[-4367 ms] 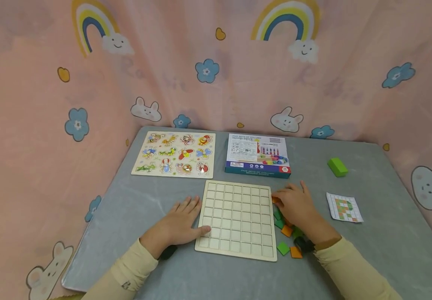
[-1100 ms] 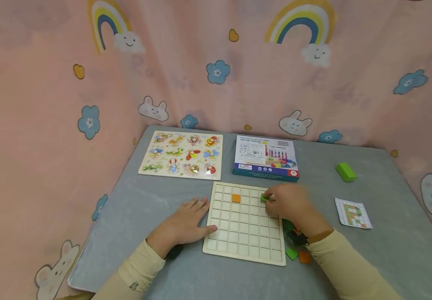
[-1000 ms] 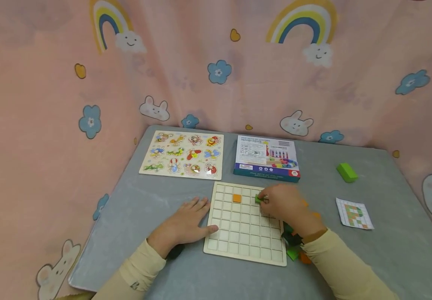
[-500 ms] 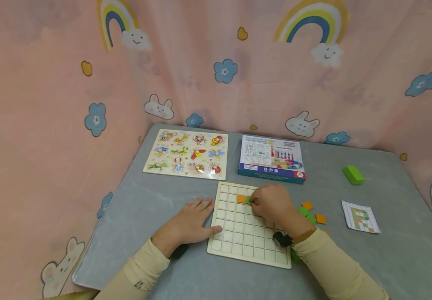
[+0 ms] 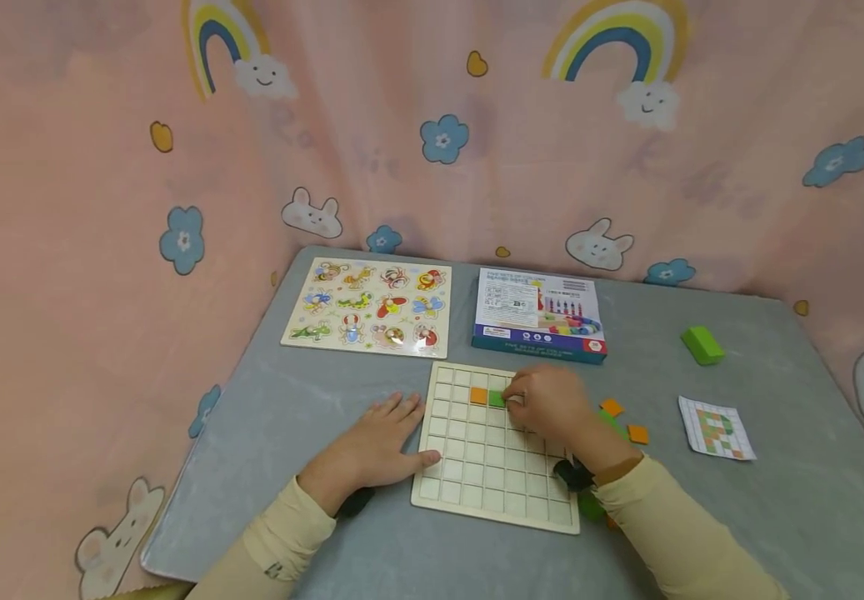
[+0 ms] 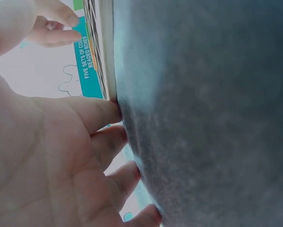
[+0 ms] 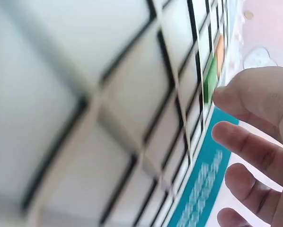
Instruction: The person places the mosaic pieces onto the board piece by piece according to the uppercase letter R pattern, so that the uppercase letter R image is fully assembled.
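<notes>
A pale gridded board [image 5: 476, 500] lies flat in front of me. An orange tile [image 5: 479, 396] and a green tile [image 5: 496, 398] sit side by side in its second row. My right hand [image 5: 551, 404] is over the board's upper right; in the right wrist view the thumb [image 7: 226, 99] touches the green tile [image 7: 210, 80], the other fingers apart from it and holding nothing. My left hand [image 5: 364, 446] rests spread at the board's left edge, thumb over the rim and fingertips on the cloth. Some cells are hidden under the right hand.
Loose green and orange tiles [image 5: 637, 434] lie right of the board, partly behind the right forearm. A pattern card [image 5: 716, 428] and green block [image 5: 702, 345] are farther right. An insect puzzle [image 5: 367, 307] and flat box [image 5: 539, 314] stand behind the board.
My right hand went from the loose tiles to the board. The orange tile now lies on it, and the green tile slid left beside it before my fingers loosened. The left hand stays put.
</notes>
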The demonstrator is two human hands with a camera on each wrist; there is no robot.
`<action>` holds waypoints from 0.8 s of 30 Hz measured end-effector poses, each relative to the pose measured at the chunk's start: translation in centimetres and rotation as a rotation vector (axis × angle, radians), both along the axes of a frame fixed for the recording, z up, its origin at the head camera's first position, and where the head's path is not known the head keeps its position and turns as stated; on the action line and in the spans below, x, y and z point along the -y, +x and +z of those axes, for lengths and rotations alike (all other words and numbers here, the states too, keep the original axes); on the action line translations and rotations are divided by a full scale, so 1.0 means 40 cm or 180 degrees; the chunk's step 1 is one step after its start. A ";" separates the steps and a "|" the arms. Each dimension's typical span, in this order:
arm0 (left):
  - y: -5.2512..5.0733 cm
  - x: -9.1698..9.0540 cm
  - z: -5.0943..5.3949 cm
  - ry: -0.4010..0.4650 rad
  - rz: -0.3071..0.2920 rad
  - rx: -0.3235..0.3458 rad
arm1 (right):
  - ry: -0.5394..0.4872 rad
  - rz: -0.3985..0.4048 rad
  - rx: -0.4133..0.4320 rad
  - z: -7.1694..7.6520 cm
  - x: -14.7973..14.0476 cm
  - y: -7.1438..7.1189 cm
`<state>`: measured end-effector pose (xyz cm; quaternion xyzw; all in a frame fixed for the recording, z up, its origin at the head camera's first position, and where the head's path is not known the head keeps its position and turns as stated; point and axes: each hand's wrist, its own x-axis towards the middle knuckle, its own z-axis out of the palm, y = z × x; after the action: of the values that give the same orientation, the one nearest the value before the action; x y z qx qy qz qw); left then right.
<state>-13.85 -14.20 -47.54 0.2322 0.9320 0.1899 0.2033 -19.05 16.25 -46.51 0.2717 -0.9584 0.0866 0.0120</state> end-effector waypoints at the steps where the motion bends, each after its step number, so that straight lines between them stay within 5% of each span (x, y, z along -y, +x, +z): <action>1: 0.000 0.000 -0.001 -0.0007 0.0002 -0.0004 | -0.0037 -0.0054 0.0009 0.002 -0.014 0.000; 11: -0.002 0.001 -0.001 0.0020 -0.0021 -0.0005 | 0.0217 -0.0864 0.0303 -0.003 -0.230 0.021; 24: 0.000 -0.001 -0.001 0.0006 0.0005 -0.0004 | 0.0550 -0.1008 0.0643 0.004 -0.347 0.070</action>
<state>-13.85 -14.15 -47.60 0.2317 0.9322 0.1909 0.2024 -16.26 30.13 -46.35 0.1075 -0.9893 0.0279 -0.0941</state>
